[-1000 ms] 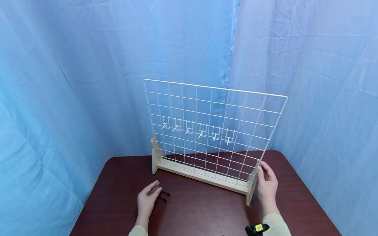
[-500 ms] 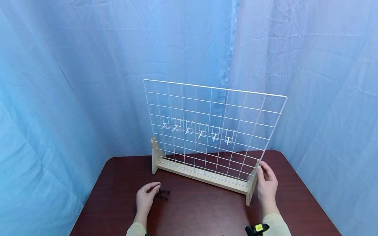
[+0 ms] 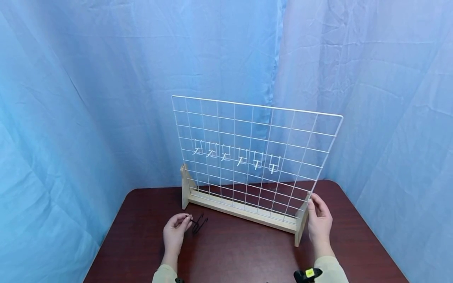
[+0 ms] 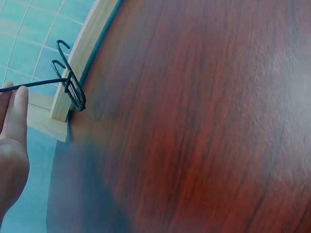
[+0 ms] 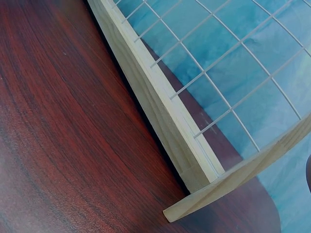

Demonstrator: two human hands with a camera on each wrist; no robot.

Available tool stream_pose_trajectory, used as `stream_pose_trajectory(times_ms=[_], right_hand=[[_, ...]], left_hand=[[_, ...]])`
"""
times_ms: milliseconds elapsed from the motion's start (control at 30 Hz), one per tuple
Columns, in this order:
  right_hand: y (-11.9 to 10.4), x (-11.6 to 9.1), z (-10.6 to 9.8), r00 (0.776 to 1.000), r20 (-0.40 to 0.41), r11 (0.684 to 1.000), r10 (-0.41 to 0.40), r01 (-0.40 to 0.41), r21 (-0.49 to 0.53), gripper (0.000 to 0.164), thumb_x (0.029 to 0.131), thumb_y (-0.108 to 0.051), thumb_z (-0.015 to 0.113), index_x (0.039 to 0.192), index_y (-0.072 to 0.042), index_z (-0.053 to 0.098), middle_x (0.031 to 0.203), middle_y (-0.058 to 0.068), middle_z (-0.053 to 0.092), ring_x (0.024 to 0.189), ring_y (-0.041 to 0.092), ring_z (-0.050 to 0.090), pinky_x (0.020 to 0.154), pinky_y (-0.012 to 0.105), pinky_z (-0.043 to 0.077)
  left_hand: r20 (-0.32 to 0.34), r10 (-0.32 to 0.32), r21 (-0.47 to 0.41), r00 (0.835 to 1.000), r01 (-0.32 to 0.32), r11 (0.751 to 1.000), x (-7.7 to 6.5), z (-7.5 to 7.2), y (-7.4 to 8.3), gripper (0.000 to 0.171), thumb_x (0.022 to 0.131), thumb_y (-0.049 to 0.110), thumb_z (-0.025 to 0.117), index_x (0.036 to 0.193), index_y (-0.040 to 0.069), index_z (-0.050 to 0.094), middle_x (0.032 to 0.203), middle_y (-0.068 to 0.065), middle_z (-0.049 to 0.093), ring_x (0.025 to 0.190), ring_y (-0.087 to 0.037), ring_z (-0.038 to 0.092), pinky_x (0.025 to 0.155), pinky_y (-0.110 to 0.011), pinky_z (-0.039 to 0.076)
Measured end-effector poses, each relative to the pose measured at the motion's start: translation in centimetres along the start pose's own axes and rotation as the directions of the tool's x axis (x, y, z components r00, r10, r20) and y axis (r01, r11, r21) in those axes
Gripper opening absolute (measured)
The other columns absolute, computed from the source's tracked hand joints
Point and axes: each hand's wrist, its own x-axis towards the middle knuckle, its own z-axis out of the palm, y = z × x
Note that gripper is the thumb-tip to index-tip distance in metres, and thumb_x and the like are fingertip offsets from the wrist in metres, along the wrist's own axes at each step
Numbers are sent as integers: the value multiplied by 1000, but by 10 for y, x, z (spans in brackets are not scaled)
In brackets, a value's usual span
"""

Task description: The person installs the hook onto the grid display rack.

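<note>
A black wire hook is pinched by its straight prong between the thumb and fingers of my left hand, in front of the rack's left end. Its two curved ends point up toward the grid in the left wrist view. My right hand grips the right edge of the white wire grid panel at the top of the wooden end piece. Several white hooks hang in a row across the middle of the grid. In the right wrist view the hand is almost wholly out of frame.
The grid stands in a pale wooden base bar with a second end piece at the left. All of it rests on a dark red wood-grain table. Blue curtains hang behind and at both sides.
My left hand has turned the black hook so its curved ends now point up, away from the table. The right hand stays at the grid's edge; the grid has hardly shifted.
</note>
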Motion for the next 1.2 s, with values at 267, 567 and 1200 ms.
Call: stream_pose_trajectory(times_ms=[267,567,1200], right_hand=[[1,0,0,1000,-5,1000,4,-4,18,32,98,4,56,126,17,54,113,-8,67,103,7,60,85,14,48],[1,0,0,1000,-8,1000,6,-5,23,31,98,5,56,126,17,55,113,-8,67,102,6,61,85,13,48],[-2,-1,1,1000,-4,1000,1,-1,20,31,98,5,55,126,16,55,112,-8,67,103,5,60,85,13,48]], left_hand=[[29,50,-5,998,-50,999,1,10,4,15,85,-19,63,98,-24,56,92,-30,69,83,-17,72,76,-32,59],[51,44,89,998,-49,995,3,24,13,10,84,-19,65,93,-17,60,101,-36,66,87,-14,71,78,-30,58],[30,272,-6,962,-271,962,30,70,45,12,85,-20,64,93,-21,55,100,-42,62,90,-14,71,80,-28,58]])
